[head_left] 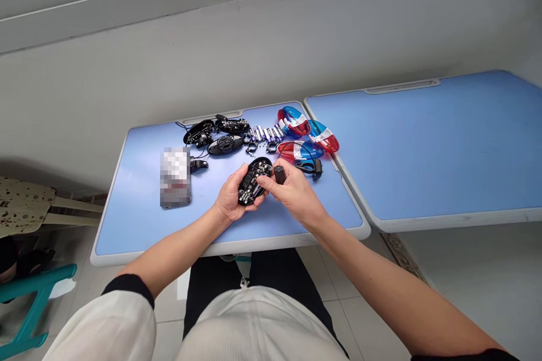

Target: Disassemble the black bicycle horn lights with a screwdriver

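Observation:
My left hand (233,194) is closed around an open black oval light housing (250,185), with its circuit board and components facing up. My right hand (297,190) grips what looks like a screwdriver (279,175); its black handle shows above the fingers, while shaft and tip are hidden. The right thumb is over the right side of the housing. Beyond the hands lie several small batteries (266,134) in a group and black ring clamps (251,145). Red-and-blue clear covers (300,151) lie to the right of them.
Two more opened black housings (232,125) and a black oval part (226,145) lie at the back left. A blurred flat rectangular object (175,177) is on the left. A black clamp mount (317,169) sits right. A second blue table (444,152) adjoins, and a wall runs behind.

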The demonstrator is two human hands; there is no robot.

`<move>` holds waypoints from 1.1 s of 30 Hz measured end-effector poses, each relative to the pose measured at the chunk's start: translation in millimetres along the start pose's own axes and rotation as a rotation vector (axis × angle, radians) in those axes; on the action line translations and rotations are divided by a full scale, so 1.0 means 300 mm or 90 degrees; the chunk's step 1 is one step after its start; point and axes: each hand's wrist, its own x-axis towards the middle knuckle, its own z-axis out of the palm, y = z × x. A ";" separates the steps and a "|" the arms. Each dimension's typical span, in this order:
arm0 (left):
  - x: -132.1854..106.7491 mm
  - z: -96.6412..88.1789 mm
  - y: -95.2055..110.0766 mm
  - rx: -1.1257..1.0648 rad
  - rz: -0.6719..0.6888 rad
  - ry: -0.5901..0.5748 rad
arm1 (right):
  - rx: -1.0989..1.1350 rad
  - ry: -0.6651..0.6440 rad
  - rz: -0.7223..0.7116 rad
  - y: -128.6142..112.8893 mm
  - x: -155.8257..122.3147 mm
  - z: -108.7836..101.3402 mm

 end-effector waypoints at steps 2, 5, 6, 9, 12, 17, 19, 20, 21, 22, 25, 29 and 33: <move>0.000 0.000 -0.002 -0.005 -0.003 0.006 | -0.002 -0.006 -0.007 0.002 -0.005 -0.003; -0.001 -0.001 -0.003 -0.009 0.000 0.005 | 0.011 -0.019 -0.012 0.008 -0.012 -0.005; -0.001 -0.001 -0.003 -0.009 -0.002 0.000 | 0.014 -0.026 -0.016 0.009 -0.013 -0.005; -0.003 0.003 0.001 -0.008 -0.015 -0.018 | 0.021 -0.041 -0.027 0.013 -0.017 -0.009; -0.003 0.008 0.006 -0.001 -0.016 -0.015 | 0.031 -0.044 -0.020 0.013 -0.017 -0.013; -0.002 0.006 0.006 0.002 -0.011 -0.003 | 0.097 -0.086 0.017 0.004 -0.014 -0.016; -0.001 0.005 0.006 0.007 -0.015 -0.007 | 0.113 -0.089 0.041 -0.001 -0.014 -0.016; -0.001 0.005 0.007 0.009 -0.019 -0.010 | 0.119 -0.084 0.051 -0.004 -0.015 -0.016; -0.002 0.005 0.008 0.008 -0.024 -0.014 | 0.129 -0.070 0.058 -0.007 -0.015 -0.019; -0.002 0.005 0.010 0.003 -0.027 -0.015 | 0.148 -0.047 0.068 -0.010 -0.014 -0.023; -0.002 0.003 0.018 -0.025 -0.031 -0.024 | 0.257 0.061 0.117 -0.029 -0.008 -0.050; 0.000 -0.003 0.019 -0.037 -0.032 -0.053 | 0.322 0.079 0.168 -0.065 0.002 -0.080; 0.001 -0.002 0.014 -0.019 -0.005 -0.047 | 0.376 -0.035 0.258 -0.078 0.001 -0.058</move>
